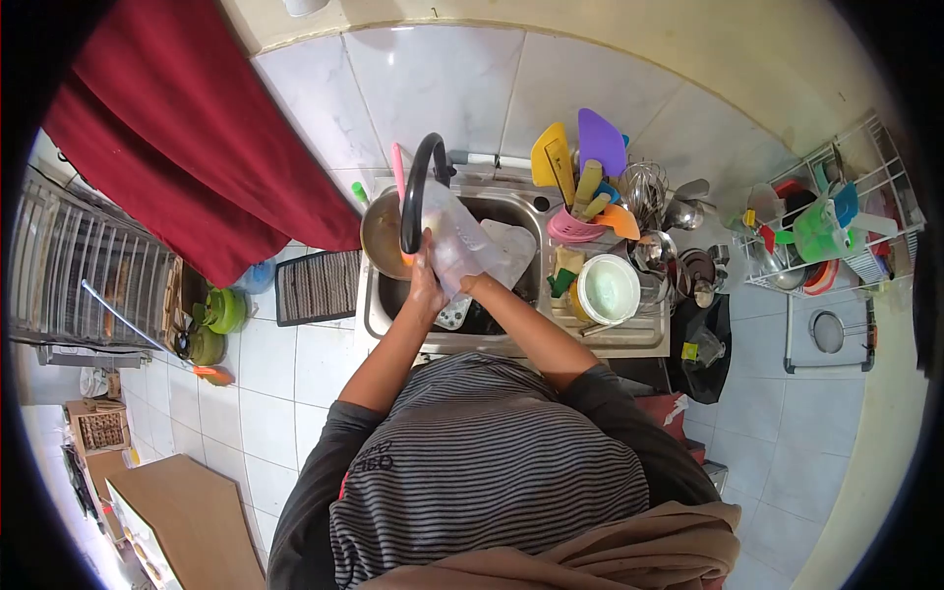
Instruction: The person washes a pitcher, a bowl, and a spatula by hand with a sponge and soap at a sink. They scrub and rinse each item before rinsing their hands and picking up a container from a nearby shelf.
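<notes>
A clear, frosty plastic bag (pixel 454 236) is held up over the steel sink (pixel 536 221), under the curved black faucet (pixel 413 187). My left hand (pixel 424 283) grips the bag's left side, fingers pointing up along it. My right hand (pixel 474 285) reaches into the bag's near opening, so its fingers are hidden behind the cloudy plastic. A metal bowl (pixel 382 236) sits at the sink's left, beside my left hand, with a pink handle (pixel 398 167) sticking up behind it. Below my hands, a white perforated piece (pixel 454 315) lies in the basin.
Right of the sink stand a white tub (pixel 610 288), a sponge (pixel 567 264) and a pink holder (pixel 578 226) with spatulas. Whisks (pixel 646 192) and metal ladles lie behind. A wire rack (pixel 836 216) hangs on the right wall. A red curtain (pixel 187 128) hangs at left.
</notes>
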Demonstrator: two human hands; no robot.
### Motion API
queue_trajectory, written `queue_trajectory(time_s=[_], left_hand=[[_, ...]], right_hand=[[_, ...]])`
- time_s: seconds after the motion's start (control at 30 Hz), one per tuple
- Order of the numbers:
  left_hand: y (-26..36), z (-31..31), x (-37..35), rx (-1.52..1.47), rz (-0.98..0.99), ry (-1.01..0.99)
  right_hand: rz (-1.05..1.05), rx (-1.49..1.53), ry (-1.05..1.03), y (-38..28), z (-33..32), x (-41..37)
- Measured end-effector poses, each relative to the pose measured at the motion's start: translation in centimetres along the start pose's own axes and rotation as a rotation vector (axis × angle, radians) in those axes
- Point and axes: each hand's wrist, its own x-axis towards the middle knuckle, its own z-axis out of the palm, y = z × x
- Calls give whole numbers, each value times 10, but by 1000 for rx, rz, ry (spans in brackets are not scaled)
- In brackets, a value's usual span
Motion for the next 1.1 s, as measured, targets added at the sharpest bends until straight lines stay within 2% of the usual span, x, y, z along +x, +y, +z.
queue_trajectory(time_s=[0.07,0.1,0.2,0.23,0.3,0.33,0.47,0.5,0.6,0.7,0.77,0.8,0.87,0.93,0.97,1.07,1.1], left_hand=[[-12,5,-4,-10,-36,-23],[-17,5,-6,-50,-95,-50],[-23,6,-2,-156,-268,-134],[-16,22,-11,-145,-154,-110],[3,29,-10,-266,-227,-134],[8,28,-8,-326,-266,-140],[-25,35,-8,-34,-247,91],[-25,39,-10,-43,-241,16],[-18,42,-12,-65,-272,8],[-9,51,-18,-111,-142,-32],[2,59,-25,-76,-188,17],[3,62,-26,-64,-208,36],[-11,57,-21,59,-109,67],[-18,59,-14,143,-9,79],[-17,60,-13,89,-30,84],[-11,47,-3,72,-71,-59],[-5,31,4,56,-107,-215]], right_hand=[[-68,-716,-63,2,-10,-9],[-62,-783,-96,4,-13,-12],[3,-533,-125,0,-18,-9],[19,-462,-131,-2,-19,-8],[50,-360,-149,-1,-30,-6],[63,-356,-173,-1,-36,-7],[94,-351,-212,-2,-56,-11],[103,-348,-208,-3,-57,-12],[111,-336,-168,-4,-41,-16],[132,-370,-176,-4,-41,-17],[160,-411,-213,-2,-50,-17],[148,-345,-198,-1,-57,-19],[118,-154,-142,1,-65,-25],[88,181,-18,2,-58,-26],[71,353,36,4,-52,-28],[-70,760,143,17,-36,-18],[-150,873,122,23,-33,-13]])
